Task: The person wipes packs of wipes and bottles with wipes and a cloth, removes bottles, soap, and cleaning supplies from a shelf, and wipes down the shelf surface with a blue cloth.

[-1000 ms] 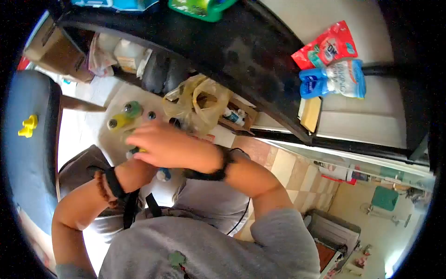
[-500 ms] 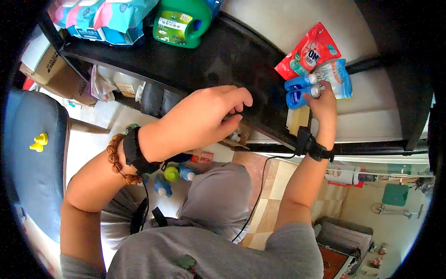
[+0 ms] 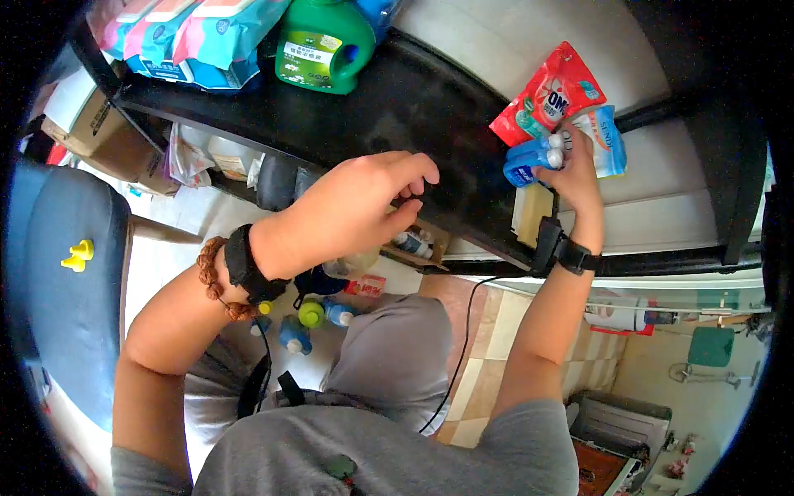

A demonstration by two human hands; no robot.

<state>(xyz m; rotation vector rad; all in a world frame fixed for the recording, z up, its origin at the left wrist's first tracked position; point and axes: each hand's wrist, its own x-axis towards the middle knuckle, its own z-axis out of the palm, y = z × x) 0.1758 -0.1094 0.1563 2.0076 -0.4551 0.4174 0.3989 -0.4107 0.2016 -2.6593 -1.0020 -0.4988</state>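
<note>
My right hand [image 3: 576, 175] is closed around the capped ends of two small blue bottles [image 3: 524, 162] with white caps, lying side by side on the right part of the black shelf [image 3: 430, 124]. Touching or close above them lies a red OMO pouch [image 3: 549, 97]. Partly behind my right fingers sits a blue and white pouch [image 3: 608, 142]. A pale yellow block-like item [image 3: 533, 213] is below the bottles at the shelf edge. Over the shelf's front edge hovers my left hand [image 3: 356, 207], fingers loosely curled, thumb apart, holding nothing.
A green jug [image 3: 318, 54] and wipes packs [image 3: 211, 50] stand on the shelf's left part. Several bottles, including a green-capped one [image 3: 311, 314], are on the floor near my legs. A dark stool [image 3: 74, 289] with yellow pieces is at left; a black cable [image 3: 468, 331] hangs from my right wrist.
The two blue bottles have come closer together in my right hand, whose fingers moved slightly left. My left hand shifted slightly left. The whole view moved a little.
</note>
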